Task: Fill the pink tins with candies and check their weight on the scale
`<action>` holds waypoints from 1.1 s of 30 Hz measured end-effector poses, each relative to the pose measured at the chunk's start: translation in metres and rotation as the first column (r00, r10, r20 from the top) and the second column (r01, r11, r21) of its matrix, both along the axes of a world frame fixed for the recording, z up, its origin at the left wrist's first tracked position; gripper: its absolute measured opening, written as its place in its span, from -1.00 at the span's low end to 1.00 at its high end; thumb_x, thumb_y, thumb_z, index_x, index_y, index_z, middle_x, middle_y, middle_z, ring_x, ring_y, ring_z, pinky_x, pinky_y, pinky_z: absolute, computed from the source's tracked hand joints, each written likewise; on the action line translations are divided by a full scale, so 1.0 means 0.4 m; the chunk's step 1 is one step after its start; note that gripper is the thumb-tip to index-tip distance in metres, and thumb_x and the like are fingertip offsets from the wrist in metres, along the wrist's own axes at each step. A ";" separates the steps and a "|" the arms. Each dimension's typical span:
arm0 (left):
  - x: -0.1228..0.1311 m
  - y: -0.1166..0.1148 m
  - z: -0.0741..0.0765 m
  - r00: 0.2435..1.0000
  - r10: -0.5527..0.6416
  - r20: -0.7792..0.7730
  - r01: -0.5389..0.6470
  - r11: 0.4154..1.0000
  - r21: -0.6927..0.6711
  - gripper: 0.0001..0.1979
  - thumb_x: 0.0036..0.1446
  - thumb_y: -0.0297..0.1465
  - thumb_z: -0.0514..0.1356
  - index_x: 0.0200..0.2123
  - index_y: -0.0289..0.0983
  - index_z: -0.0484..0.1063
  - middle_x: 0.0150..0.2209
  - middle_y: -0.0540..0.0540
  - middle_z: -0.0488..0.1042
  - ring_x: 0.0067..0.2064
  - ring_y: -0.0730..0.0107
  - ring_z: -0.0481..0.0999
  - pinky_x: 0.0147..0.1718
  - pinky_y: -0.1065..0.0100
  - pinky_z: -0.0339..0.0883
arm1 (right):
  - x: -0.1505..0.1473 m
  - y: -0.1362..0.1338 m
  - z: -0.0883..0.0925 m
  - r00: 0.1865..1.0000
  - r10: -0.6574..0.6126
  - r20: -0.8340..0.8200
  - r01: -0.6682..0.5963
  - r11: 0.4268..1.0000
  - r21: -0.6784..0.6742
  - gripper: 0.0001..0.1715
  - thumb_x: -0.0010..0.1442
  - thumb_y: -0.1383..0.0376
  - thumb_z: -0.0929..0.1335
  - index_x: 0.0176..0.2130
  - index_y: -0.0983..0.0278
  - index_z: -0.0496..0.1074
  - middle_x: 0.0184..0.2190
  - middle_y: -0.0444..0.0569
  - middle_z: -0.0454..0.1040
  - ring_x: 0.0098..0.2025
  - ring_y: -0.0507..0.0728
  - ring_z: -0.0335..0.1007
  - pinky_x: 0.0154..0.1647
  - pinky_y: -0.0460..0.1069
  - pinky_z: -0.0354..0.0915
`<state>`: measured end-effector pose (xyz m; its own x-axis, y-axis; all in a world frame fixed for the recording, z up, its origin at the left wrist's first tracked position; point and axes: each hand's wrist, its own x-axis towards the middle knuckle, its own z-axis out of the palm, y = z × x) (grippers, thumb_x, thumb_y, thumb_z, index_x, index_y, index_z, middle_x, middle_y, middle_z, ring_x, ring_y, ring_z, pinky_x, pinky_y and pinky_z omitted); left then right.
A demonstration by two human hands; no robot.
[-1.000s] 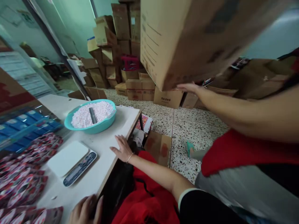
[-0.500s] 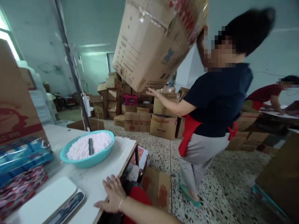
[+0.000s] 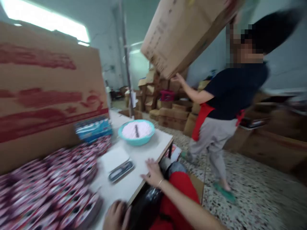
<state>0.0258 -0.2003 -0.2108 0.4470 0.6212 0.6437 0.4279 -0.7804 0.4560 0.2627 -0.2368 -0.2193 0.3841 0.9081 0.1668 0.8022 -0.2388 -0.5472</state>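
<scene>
My right hand [image 3: 153,173] rests with its fingers apart on the front edge of the white table [image 3: 136,179]. At the bottom of the view my left hand [image 3: 116,215] is curled by the table edge; a dark, blurred shape shows at its fingers, too smeared to name. Between the hands and the back of the table lies a white kitchen scale [image 3: 116,163] with a dark display strip. Behind it stands a turquoise basin [image 3: 136,141] of pale pinkish-white granules, with a dark bar lying on top. Rows of pink-and-red printed packs [image 3: 64,188] cover the left side.
A large printed carton [image 3: 52,95] stands at the left, with a blue wrapped pack [image 3: 94,129] before it. At right a co-worker [image 3: 237,92] carries a big carton [image 3: 184,38] above the speckled floor. Cardboard boxes [image 3: 174,116] are stacked behind.
My view has swung left, bringing the packs and my left hand into sight. My right hand stays on the table edge. The co-worker has stepped on, still holding the carton up.
</scene>
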 end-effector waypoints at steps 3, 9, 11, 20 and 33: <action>-0.040 -0.014 0.002 0.982 -0.066 -0.180 0.023 0.973 -0.230 -0.78 0.18 -0.23 0.12 -0.26 -0.22 0.49 -0.25 -0.14 0.49 -0.23 0.25 0.50 -0.21 0.21 0.42 | 0.000 0.016 -0.033 0.996 -0.006 0.088 0.008 1.000 -0.013 -0.11 0.23 -0.12 0.20 0.31 0.38 0.13 0.37 0.19 -0.03 0.43 0.32 -0.30 0.39 0.26 -0.30; -0.021 -0.003 0.114 0.956 -0.223 -0.190 0.083 0.828 -0.554 -0.71 0.22 -0.21 0.08 -0.09 -0.25 0.41 -0.17 -0.15 0.47 -0.24 0.35 0.49 -0.23 0.30 0.40 | 0.016 0.023 -0.079 0.985 0.025 0.168 -0.026 1.000 0.001 -0.18 0.28 -0.12 0.11 0.27 0.34 0.22 0.36 0.19 0.01 0.41 0.34 -0.24 0.35 0.32 -0.19; -0.018 0.048 0.169 0.947 -0.255 -0.196 0.111 0.831 -0.546 -0.68 0.22 -0.21 0.10 -0.02 -0.23 0.37 -0.16 -0.12 0.48 -0.24 0.37 0.49 -0.26 0.33 0.39 | 0.020 0.027 -0.081 0.988 0.022 0.155 -0.024 1.000 0.014 -0.22 0.30 -0.11 0.10 0.25 0.31 0.26 0.34 0.18 0.06 0.40 0.34 -0.18 0.33 0.35 -0.15; 0.044 0.592 0.320 0.761 0.185 -0.622 -0.189 0.980 0.061 -0.73 0.21 -0.38 0.09 -0.05 -0.34 0.39 -0.12 -0.22 0.42 -0.08 0.19 0.40 -0.09 0.21 0.25 | 0.060 0.162 -0.067 0.982 0.091 0.163 -0.121 0.975 0.187 -0.30 0.33 -0.04 0.10 0.19 0.35 0.33 0.30 0.19 0.15 0.40 0.33 -0.17 0.32 0.29 0.00; 0.116 0.805 0.250 0.477 0.271 -0.836 -0.270 0.950 0.154 -0.70 0.21 -0.29 0.02 -0.16 -0.23 0.51 -0.03 -0.29 0.33 0.06 -0.07 0.25 -0.04 0.04 0.13 | 0.057 0.171 -0.027 0.976 0.092 0.195 -0.142 0.955 0.262 -0.41 0.32 0.06 0.21 0.18 0.37 0.29 0.28 0.22 0.18 0.41 0.36 -0.21 0.28 0.33 0.07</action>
